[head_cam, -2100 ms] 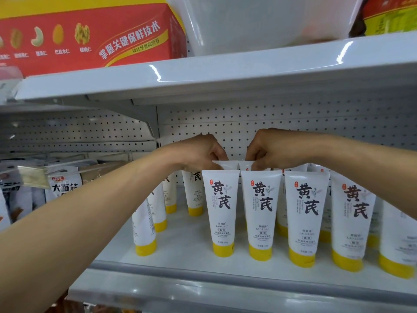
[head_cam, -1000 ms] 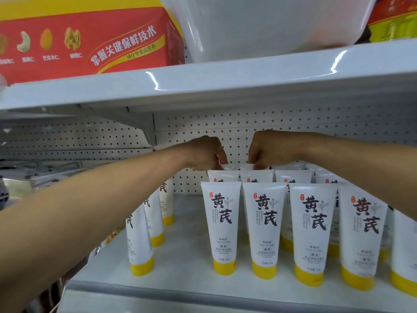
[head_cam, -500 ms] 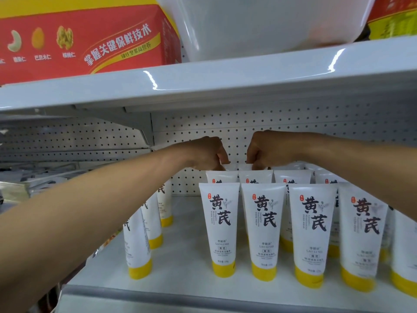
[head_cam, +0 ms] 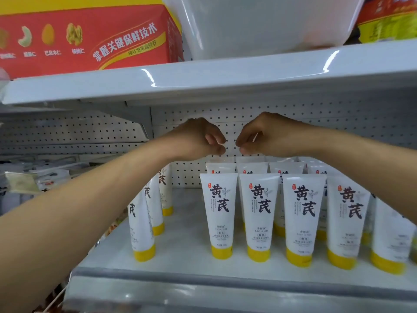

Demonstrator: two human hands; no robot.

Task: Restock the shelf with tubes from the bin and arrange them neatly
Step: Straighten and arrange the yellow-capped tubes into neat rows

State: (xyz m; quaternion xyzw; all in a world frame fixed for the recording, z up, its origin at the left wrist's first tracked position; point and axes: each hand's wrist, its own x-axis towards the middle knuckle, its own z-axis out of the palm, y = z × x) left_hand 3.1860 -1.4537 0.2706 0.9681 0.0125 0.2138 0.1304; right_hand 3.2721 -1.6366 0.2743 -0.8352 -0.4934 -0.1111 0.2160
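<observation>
Tubes [head_cam: 220,213] stand upright in rows on the white shelf [head_cam: 185,256], yellow caps down. My left hand [head_cam: 200,138] and right hand [head_cam: 268,136] hover just above the back row, fingers curled in, gripping nothing; the bin [head_cam: 259,26] sits on the upper shelf [head_cam: 225,80]

- white shelf [head_cam: 187,251]: tubes [head_cam: 220,213] upright on yellow caps, rows at right, single file at left
- upper shelf [head_cam: 225,80]: red box [head_cam: 90,35], translucent bin [head_cam: 259,23] beside it

Person, two limbs in view. Left forearm [head_cam: 101,199] and left hand [head_cam: 198,138]: bare. Right forearm [head_cam: 361,152] and right hand [head_cam: 268,135]: bare likewise.
</observation>
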